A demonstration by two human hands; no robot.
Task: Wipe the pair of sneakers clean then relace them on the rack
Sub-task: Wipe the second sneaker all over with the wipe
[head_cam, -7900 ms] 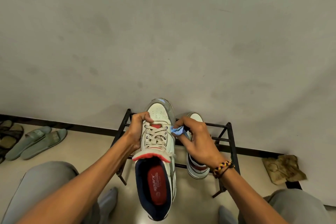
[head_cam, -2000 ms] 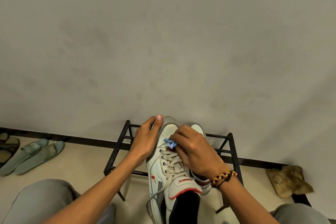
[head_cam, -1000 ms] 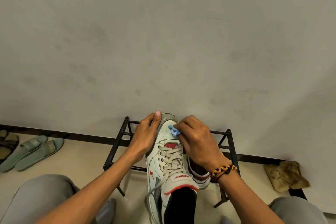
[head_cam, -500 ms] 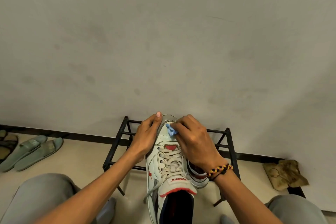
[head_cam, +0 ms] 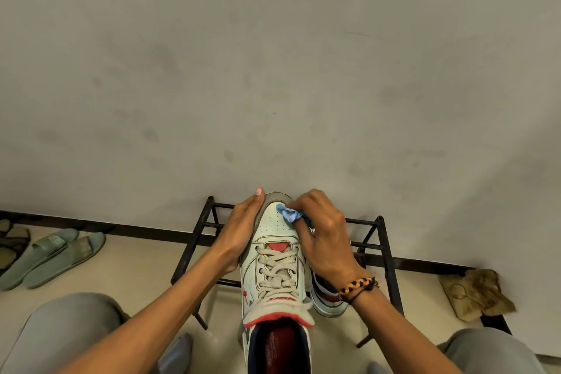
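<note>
A white sneaker [head_cam: 274,270] with red trim and beige laces is held over the black metal rack [head_cam: 391,270], toe pointing at the wall. My left hand [head_cam: 239,234] cups the sneaker's left side, fingers stretched along the toe edge. My right hand [head_cam: 321,237] pinches a small blue cloth [head_cam: 290,215] and presses it on the toe cap. The second sneaker [head_cam: 326,297] sits on the rack to the right, mostly hidden behind my right hand and wrist.
A plain wall rises just behind the rack. Green slides [head_cam: 54,255] and dark sandals [head_cam: 12,243] lie on the floor at the left. A crumpled brown rag [head_cam: 476,293] lies at the right by the baseboard. My knees [head_cam: 69,337] frame the bottom corners.
The held sneaker has turned from tilted on its side to upright. My right hand has moved the blue cloth from the lace area up onto the toe cap.
</note>
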